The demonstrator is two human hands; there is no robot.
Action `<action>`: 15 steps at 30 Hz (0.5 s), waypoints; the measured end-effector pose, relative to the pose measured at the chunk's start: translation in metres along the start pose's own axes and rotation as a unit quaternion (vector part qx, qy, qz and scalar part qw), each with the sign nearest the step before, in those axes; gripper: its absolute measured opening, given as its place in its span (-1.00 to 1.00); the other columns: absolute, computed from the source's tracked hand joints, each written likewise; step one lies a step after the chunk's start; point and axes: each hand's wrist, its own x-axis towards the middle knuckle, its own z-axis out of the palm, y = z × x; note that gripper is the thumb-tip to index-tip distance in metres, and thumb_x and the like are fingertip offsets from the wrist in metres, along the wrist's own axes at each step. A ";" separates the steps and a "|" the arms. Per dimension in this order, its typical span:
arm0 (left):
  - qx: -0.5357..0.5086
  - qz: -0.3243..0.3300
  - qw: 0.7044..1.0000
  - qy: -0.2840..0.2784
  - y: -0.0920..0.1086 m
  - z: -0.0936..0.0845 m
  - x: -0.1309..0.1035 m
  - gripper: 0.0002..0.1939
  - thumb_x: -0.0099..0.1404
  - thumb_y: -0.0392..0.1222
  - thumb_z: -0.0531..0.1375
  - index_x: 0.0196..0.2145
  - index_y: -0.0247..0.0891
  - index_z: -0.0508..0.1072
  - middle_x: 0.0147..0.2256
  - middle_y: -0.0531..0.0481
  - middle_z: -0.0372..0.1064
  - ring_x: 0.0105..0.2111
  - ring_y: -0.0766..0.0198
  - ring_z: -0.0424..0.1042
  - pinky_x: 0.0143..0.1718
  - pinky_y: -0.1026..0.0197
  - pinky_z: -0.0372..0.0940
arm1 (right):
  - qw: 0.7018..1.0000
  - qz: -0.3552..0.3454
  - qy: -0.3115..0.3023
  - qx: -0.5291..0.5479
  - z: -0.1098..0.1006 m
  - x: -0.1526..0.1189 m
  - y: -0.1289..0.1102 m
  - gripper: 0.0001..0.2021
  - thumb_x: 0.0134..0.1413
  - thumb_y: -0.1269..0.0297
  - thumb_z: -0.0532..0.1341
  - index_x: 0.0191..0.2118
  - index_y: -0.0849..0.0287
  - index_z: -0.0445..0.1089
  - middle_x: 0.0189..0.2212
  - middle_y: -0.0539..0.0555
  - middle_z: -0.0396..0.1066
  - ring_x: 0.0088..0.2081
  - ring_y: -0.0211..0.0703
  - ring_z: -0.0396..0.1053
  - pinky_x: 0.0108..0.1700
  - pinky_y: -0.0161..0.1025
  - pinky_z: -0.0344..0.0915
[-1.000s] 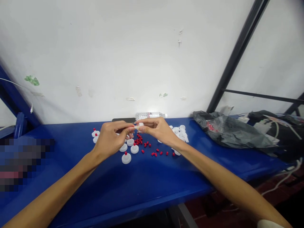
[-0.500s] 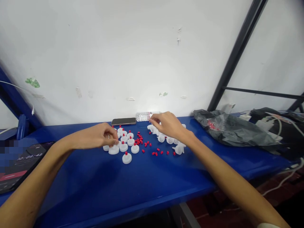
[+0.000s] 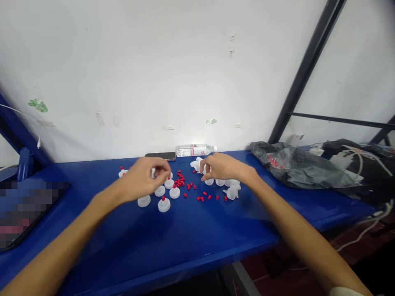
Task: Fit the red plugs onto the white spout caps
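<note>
Above the white round caps with red tips (image 3: 164,204) on the left of the group, my left hand (image 3: 145,177) is curled with its thumb and fingers apart and nothing visible between them. My right hand (image 3: 214,166) reaches over the pile of white caps without red tips (image 3: 232,191); its thumb and bent fingers are spread, touching or just over the pieces. Several small red pieces (image 3: 180,179) lie scattered between the two groups. My left hand hides part of the red-tipped caps.
Along the wall on the blue table (image 3: 185,238) lie a dark phone (image 3: 162,156) and a clear bottle (image 3: 194,150). A pixelated tablet-like device (image 3: 27,213) is at the left. Grey plastic bags (image 3: 296,166) and cables occupy the right.
My left hand has moved right and opened, away from the cap it was touching. My right hand has lowered slightly onto the white pile, uncovering more of the bottle. The view has shifted slightly.
</note>
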 end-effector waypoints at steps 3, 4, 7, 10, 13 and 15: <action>0.085 0.132 0.987 0.020 0.020 0.034 0.000 -0.83 0.31 -0.22 0.11 -0.34 -0.22 0.51 -0.33 -0.04 0.45 -0.26 0.16 0.32 -0.25 0.16 0.21 | 0.998 0.024 0.014 -0.049 0.000 -0.001 0.000 -0.66 -0.02 -0.02 0.38 -0.14 0.02 0.53 -0.25 0.05 0.57 -0.21 0.00 0.50 -0.28 -0.24 0.25; 0.111 0.149 0.982 0.018 0.024 0.043 0.000 -0.81 0.33 -0.22 0.11 -0.27 -0.21 0.53 -0.29 -0.06 0.45 -0.21 0.12 0.31 -0.25 0.14 0.22 | 0.998 0.029 0.011 -0.061 0.000 -0.001 0.000 -0.66 -0.03 -0.02 0.39 -0.15 0.03 0.53 -0.26 0.06 0.57 -0.20 0.01 0.50 -0.27 -0.23 0.25; 0.171 0.191 0.967 0.004 0.027 0.059 -0.002 -0.76 0.39 -0.22 0.07 -0.14 -0.23 0.54 -0.21 -0.13 0.42 -0.14 0.08 0.29 -0.17 0.08 0.24 | 0.997 0.027 -0.009 -0.074 0.002 -0.001 -0.002 -0.63 -0.05 -0.04 0.40 -0.17 0.06 0.54 -0.29 0.08 0.57 -0.23 0.01 0.50 -0.29 -0.24 0.24; 0.219 0.211 0.952 -0.025 0.025 0.065 -0.002 -0.78 0.38 -0.22 0.09 -0.19 -0.26 0.54 -0.20 -0.17 0.41 -0.14 0.06 0.29 -0.10 0.01 0.22 | 0.996 0.025 -0.008 -0.082 0.005 0.000 -0.003 -0.62 -0.09 -0.04 0.42 -0.19 0.07 0.55 -0.32 0.09 0.57 -0.26 0.02 0.50 -0.32 -0.23 0.22; 0.254 0.216 0.942 -0.034 0.022 0.068 -0.002 -0.79 0.37 -0.23 0.10 -0.28 -0.27 0.55 -0.23 -0.17 0.42 -0.15 0.04 0.29 -0.07 -0.05 0.18 | 0.996 0.019 0.002 -0.089 0.005 0.000 -0.004 -0.65 -0.09 0.02 0.43 -0.19 0.09 0.55 -0.33 0.10 0.57 -0.27 0.01 0.50 -0.34 -0.23 0.20; 0.268 0.219 0.937 -0.032 0.020 0.071 -0.001 -0.77 0.38 -0.26 0.08 -0.30 -0.26 0.55 -0.26 -0.15 0.43 -0.17 0.06 0.30 -0.07 -0.06 0.16 | 0.997 0.006 0.005 -0.079 0.004 -0.001 -0.003 -0.67 -0.07 0.05 0.43 -0.18 0.09 0.54 -0.30 0.08 0.57 -0.28 -0.03 0.49 -0.34 -0.24 0.19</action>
